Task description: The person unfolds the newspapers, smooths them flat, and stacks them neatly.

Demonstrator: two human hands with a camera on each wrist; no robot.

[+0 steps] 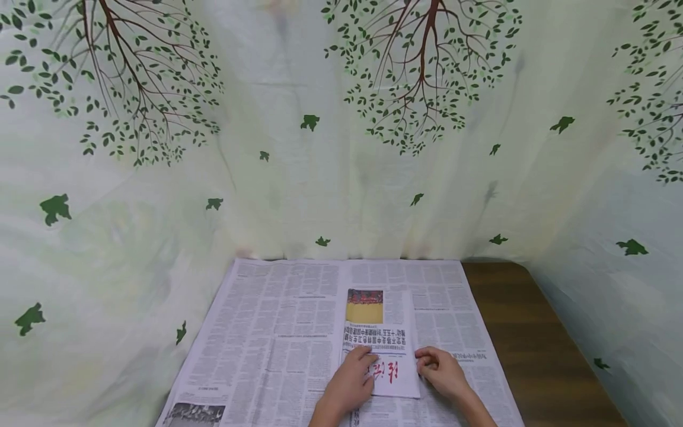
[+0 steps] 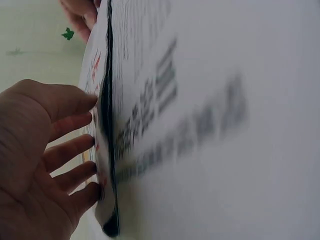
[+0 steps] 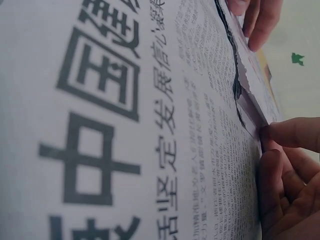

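Note:
A folded newspaper (image 1: 392,341), with a red title, black headlines and a colour picture, lies on spread newspaper sheets. My left hand (image 1: 349,379) rests on its near left part, fingers spread and loosely bent. In the left wrist view, the left hand's fingertips (image 2: 87,192) touch the folded paper's face near its edge. At the right edge is my right hand (image 1: 443,372), fingers bent. From the right wrist view, thumb and finger of the right hand (image 3: 290,185) pinch the folded newspaper's edge (image 3: 252,107), where the layers gap slightly.
Spread newspaper (image 1: 283,314) covers most of the table. Bare dark wood tabletop (image 1: 533,332) shows along the right side. Behind and at both sides hangs a pale cloth (image 1: 363,201) printed with trees and green leaves.

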